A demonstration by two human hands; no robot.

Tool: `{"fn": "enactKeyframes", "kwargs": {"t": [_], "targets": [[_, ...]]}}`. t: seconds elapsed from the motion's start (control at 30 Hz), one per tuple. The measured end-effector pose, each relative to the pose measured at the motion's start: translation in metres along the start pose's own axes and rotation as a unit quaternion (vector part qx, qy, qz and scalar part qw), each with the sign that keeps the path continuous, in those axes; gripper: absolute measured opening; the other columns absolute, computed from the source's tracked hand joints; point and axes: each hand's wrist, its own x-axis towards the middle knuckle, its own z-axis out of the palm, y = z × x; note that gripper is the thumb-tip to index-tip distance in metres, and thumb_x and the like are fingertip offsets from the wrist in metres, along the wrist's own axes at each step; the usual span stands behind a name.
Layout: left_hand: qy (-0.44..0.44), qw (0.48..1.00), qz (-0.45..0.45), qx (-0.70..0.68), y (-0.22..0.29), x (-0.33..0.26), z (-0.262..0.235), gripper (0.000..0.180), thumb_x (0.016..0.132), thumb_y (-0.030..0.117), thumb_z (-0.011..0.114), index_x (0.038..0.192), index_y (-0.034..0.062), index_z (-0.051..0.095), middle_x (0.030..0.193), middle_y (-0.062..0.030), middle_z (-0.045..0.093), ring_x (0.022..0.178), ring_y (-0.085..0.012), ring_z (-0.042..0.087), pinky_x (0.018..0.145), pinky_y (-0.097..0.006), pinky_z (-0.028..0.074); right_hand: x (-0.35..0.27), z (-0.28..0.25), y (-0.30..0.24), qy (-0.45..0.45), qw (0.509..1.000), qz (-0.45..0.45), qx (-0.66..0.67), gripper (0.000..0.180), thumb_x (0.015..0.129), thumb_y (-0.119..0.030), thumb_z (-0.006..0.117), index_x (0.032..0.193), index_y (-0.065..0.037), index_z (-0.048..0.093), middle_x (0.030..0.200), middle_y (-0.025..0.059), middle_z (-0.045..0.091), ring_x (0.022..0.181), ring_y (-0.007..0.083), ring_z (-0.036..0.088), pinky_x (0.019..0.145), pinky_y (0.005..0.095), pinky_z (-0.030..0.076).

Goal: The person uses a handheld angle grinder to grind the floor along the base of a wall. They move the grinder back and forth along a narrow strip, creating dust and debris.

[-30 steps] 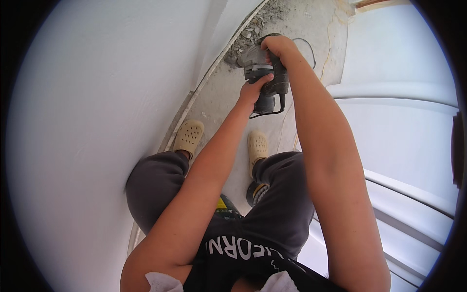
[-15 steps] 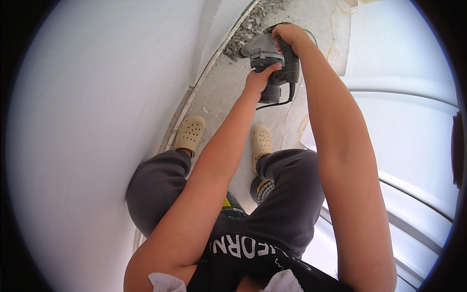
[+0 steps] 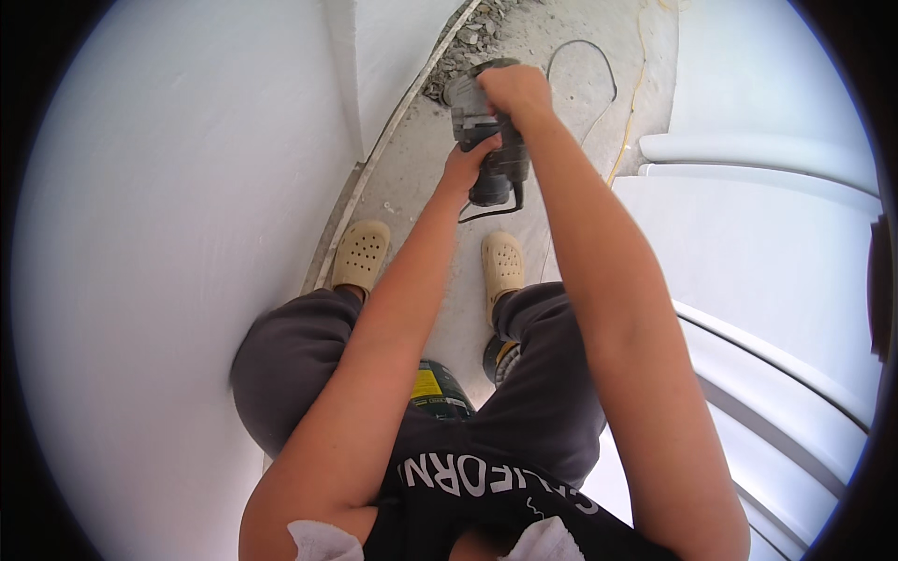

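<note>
A grey and black rotary hammer [image 3: 470, 120] is tilted over the concrete floor, its front end at the edge of the broken rubble [image 3: 460, 58] along the left wall. My right hand [image 3: 520, 92] is wrapped round its rear handle at the top. Lower down, my left hand [image 3: 465, 168] grips the body near the motor housing, thumb across it. The bit's tip cannot be made out among the chips. A black power cord [image 3: 486, 215] leaves the tool's lower end.
My feet in beige clogs [image 3: 363, 255] stand either side below the tool. A white wall [image 3: 187, 234] rises at left; white panels [image 3: 748, 234] stand at right. A dark green container [image 3: 440, 393] sits between my legs. A thin yellow cord [image 3: 631, 112] lies on the floor.
Both hands have shifted the rotary hammer left and slightly nearer to me, keeping their grip. My right forearm has swung left, uncovering a loop of black cord on the floor.
</note>
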Motion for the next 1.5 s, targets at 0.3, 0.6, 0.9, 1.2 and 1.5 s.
{"fn": "enactKeyframes", "kwargs": {"t": [0.3, 0.6, 0.9, 1.2, 1.5], "targets": [[-0.017, 0.996, -0.005, -0.083, 0.009, -0.038, -0.004, 0.060, 0.079, 0.033, 0.083, 0.123, -0.0002, 0.058, 0.107, -0.0077, 0.068, 0.091, -0.0161, 0.068, 0.079, -0.031, 0.054, -0.050, 0.014, -0.007, 0.035, 0.973, -0.072, 0.215, 0.035, 0.078, -0.029, 0.074, 0.068, 0.005, 0.067, 0.062, 0.0108, 0.065, 0.053, 0.0185, 0.064, 0.051, 0.0309, 0.051], [0.047, 0.999, 0.000, -0.024, 0.061, -0.070, 0.055, 0.059, 0.074, 0.034, 0.086, 0.117, -0.0001, 0.064, 0.105, -0.0074, 0.069, 0.088, -0.0154, 0.067, 0.078, -0.031, 0.054, -0.067, -0.055, -0.012, -0.021, 0.949, -0.068, 0.306, 0.030, 0.079, -0.025, 0.070, 0.085, 0.005, 0.069, 0.075, 0.0096, 0.068, 0.058, 0.0148, 0.060, 0.053, 0.0294, 0.049], [0.030, 0.999, 0.017, -0.030, 0.065, -0.062, 0.043, 0.064, 0.068, 0.038, 0.089, 0.115, 0.0006, 0.065, 0.104, -0.0096, 0.071, 0.088, -0.0168, 0.069, 0.078, -0.032, 0.055, -0.062, -0.050, -0.024, -0.007, 0.960, -0.053, 0.274, 0.029, 0.079, -0.025, 0.069, 0.085, 0.004, 0.069, 0.075, 0.0097, 0.067, 0.059, 0.0150, 0.061, 0.054, 0.0292, 0.050], [0.016, 1.000, -0.022, -0.001, 0.065, -0.057, 0.035, 0.056, 0.077, 0.032, 0.084, 0.118, 0.0006, 0.063, 0.105, -0.0083, 0.069, 0.089, -0.0167, 0.068, 0.077, -0.033, 0.055, -0.052, -0.046, -0.021, -0.038, 0.961, -0.040, 0.273, 0.032, 0.079, -0.028, 0.071, 0.081, 0.004, 0.068, 0.072, 0.0116, 0.067, 0.057, 0.0182, 0.061, 0.054, 0.0304, 0.050], [0.044, 0.999, -0.010, -0.018, 0.062, -0.056, 0.034, 0.060, 0.068, 0.039, 0.089, 0.108, -0.0003, 0.068, 0.099, -0.0075, 0.071, 0.083, -0.0160, 0.068, 0.075, -0.032, 0.056, -0.022, -0.038, -0.028, -0.093, 0.971, -0.051, 0.214, 0.014, 0.078, -0.014, 0.066, 0.079, 0.000, 0.062, 0.072, 0.0119, 0.062, 0.060, 0.0208, 0.063, 0.052, 0.0314, 0.052]]}}
